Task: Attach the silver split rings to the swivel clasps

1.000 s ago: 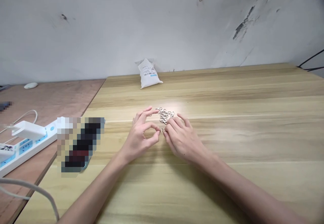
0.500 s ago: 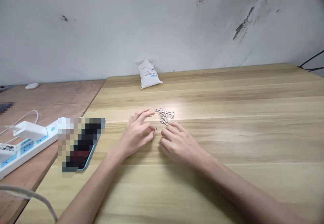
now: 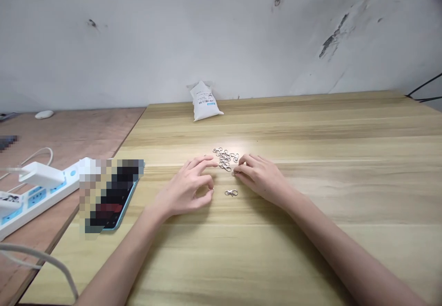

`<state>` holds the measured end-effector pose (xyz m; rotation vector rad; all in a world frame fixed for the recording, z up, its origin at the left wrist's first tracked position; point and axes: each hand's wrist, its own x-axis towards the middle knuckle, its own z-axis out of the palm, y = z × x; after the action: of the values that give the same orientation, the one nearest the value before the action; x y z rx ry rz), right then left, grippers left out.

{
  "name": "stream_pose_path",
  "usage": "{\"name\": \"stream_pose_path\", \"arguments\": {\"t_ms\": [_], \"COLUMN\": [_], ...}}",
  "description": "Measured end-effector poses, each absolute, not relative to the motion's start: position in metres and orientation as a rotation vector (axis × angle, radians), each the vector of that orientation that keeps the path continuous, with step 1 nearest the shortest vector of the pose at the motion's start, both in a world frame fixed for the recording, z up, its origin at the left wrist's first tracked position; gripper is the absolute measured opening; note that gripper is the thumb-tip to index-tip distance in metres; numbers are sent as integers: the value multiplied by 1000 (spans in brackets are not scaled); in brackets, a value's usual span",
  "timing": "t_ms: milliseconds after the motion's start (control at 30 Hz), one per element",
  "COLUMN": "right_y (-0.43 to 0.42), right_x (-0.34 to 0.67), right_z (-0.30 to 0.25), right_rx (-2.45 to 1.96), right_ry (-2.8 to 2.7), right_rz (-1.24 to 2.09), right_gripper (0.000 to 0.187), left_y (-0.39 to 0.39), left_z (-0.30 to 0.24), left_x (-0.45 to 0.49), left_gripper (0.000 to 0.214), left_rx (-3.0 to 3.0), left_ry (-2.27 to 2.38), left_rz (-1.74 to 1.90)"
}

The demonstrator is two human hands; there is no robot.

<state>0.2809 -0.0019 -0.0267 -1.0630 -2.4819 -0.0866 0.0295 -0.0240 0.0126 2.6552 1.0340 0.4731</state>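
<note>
Pinching, right hand: at 2 o'clock from the lone clasp, the right hand [image 3: 258, 175] has thumb and fingers closed on a small metal piece [image 3: 234, 173], mostly hidden by the fingertips.
Left hand: at 9 o'clock from the clasp, the left hand [image 3: 189, 186] curls thumb and forefinger together on a glint of metal [image 3: 213, 189], too little showing for me to name; its other fingers reach toward the pile.
Clasp: one silvery clasp [image 3: 231, 192] lies flat on the table [image 3: 328, 158], between the hands and apart from both.
Pile: silvery clasps in a loose pile [image 3: 224, 157] at 12 o'clock from the lone one.
Bag: at 11 o'clock, near the wall [image 3: 221, 38], a white bag [image 3: 204, 102] bears a barcode, a blue patch and print too small to read.
Phone: at 9 o'clock, a blue-edged phone [image 3: 119, 200], its screen blurred into blocks.
Power strip: farther out at 9 o'clock, a white strip [image 3: 20, 220] with blue socket panels, a plain white adapter [image 3: 43, 175] and a plug [image 3: 8, 201] with a black-and-white picture.
</note>
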Motion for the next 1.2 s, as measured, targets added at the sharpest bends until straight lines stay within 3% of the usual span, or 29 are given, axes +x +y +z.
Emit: {"name": "stream_pose_path", "arguments": {"t_ms": [733,833,967,1033,1200], "right_y": [-18,-20,-25,-25,-20], "right_x": [258,261,268,270,272], "right_z": [-21,-14,-2,1,-4], "right_rx": [-784,-772,-760,-722,-691], "right_ry": [-2273,-2247,-2283,-2319,-2294], "right_rz": [243,420,780,913,971], "right_gripper": [12,8,23,20,14], "left_y": [-27,-29,-32,-34,-32], "left_z": [4,8,14,15,13], "left_x": [49,49,50,51,49], "left_gripper": [12,12,12,12,10], "left_rx": [2431,2426,2418,2437,2542], "left_ry": [1121,1096,988,935,943], "left_rz": [821,830,841,849,843]}}
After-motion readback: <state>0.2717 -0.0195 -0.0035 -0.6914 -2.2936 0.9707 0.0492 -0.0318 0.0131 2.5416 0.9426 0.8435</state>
